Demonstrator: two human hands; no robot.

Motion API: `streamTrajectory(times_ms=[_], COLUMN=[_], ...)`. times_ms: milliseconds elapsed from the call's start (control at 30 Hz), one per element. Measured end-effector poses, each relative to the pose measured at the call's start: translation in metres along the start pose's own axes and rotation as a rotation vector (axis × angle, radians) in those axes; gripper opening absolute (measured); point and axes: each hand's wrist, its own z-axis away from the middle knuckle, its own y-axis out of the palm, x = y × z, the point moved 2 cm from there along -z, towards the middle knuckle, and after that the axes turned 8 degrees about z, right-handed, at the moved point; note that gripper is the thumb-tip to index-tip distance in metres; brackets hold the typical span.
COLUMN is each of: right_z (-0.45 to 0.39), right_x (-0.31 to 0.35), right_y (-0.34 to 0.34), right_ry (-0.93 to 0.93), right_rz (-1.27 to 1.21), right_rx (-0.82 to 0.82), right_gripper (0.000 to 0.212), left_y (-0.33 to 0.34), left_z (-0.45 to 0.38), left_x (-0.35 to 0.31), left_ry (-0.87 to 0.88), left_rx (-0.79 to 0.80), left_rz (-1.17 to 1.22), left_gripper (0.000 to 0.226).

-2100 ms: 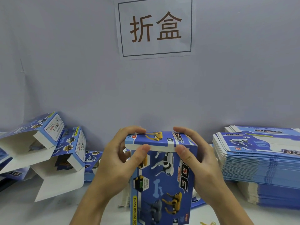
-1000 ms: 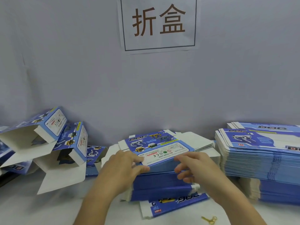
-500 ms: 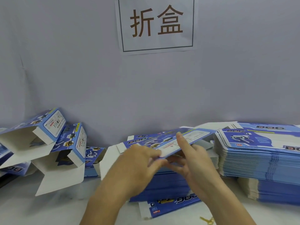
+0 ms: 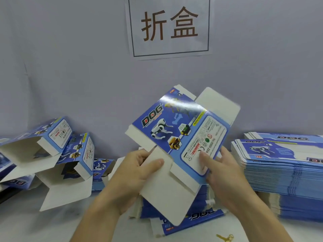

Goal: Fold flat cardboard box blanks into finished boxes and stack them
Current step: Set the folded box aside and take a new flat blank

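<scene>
**A:** ok so what are the hands doing, can you see the fingers?

**B:** yep. The left hand pinches the white bottom flap of the box blank, thumb flat on top, other fingers curled behind it. The right hand grips the blank's right edge, thumb pressing on the white warning label, fingers tucked behind. Not spread at all, both closed on the card.

**A:** and the blank itself?

**B:** held up off the desk, tilted, printed side facing the person, white flaps sticking out top and bottom. It's right above the short pile of blanks in the middle.

**A:** any room to move?

**B:** the tall stack of flat blanks sits just beside the right hand, pretty tight. On the left, the folded boxes lie tumbled against the wall, flaps hanging open, well apart from the left hand. Bare desk between. Small gold key at the front edge.
</scene>
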Motion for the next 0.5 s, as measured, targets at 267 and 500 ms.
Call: streamTrajectory(times_ms=[267, 500], right_z=[0.005, -0.003], right_x=[0.005, -0.006], right_y=[0.014, 0.008], right_ry=[-0.117, -0.095], right_rz=[0.476, 0.225], right_rx=[0.057, 0.106], right_gripper=[0.156, 0.116], left_y=[0.024, 0.028], left_z=[0.001, 0.001], left_x=[0.001, 0.002], left_ry=[0.295, 0.492], left_rx=[0.089, -0.037], left_rz=[-0.319, -0.415], left_gripper=[0.017, 0.040])
